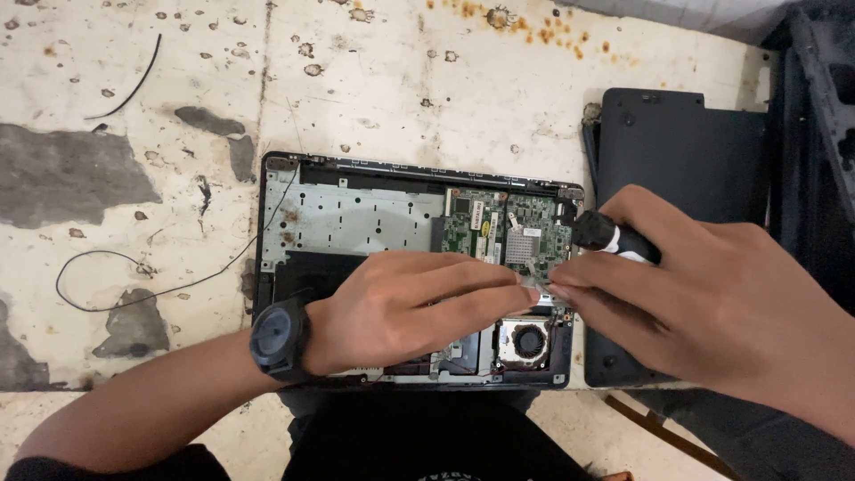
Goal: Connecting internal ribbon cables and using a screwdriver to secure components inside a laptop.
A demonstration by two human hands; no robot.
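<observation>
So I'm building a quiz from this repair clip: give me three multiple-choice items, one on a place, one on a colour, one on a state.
1. Where does the fan sit in the opened laptop?
A. near right corner
B. far left corner
C. centre

2. What colour is the circuit board?
A. blue
B. green
C. red

3. What does the right hand hold?
A. nothing
B. a cable
C. a black-handled tool

Answers:
1 A, it lies at the lower right, by the left hand.
2 B, the board shows green.
3 C, the handle passes through the grip.
</observation>
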